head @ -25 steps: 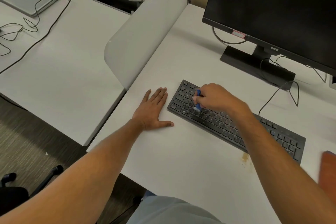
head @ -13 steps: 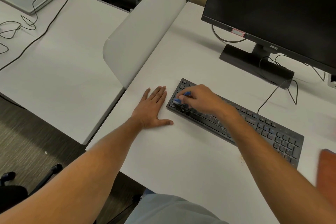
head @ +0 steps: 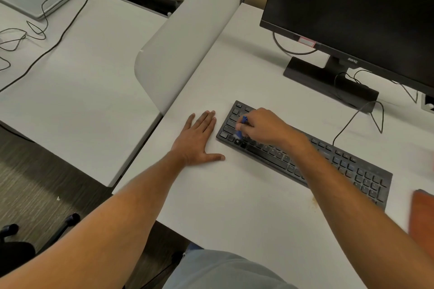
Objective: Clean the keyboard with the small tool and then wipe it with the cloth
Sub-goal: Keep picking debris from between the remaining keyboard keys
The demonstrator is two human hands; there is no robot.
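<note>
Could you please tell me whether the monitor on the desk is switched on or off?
Apparently off: the monitor screen is uniformly black with no image or glow. Whether it is only asleep, I cannot tell.

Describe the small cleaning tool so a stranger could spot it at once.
Find the black keyboard in front of the monitor. At its left end, the right hand grips a small blue tool, tip down on the keys. It is the only blue object there.

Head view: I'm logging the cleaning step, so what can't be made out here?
- Blue tool: tip blurred, its middle hidden by the right hand.
- Keyboard: middle keys covered by the right forearm; legends too small.
- Orange item: blurred, cut off by the right edge; whether it is the cloth is unclear.
</note>
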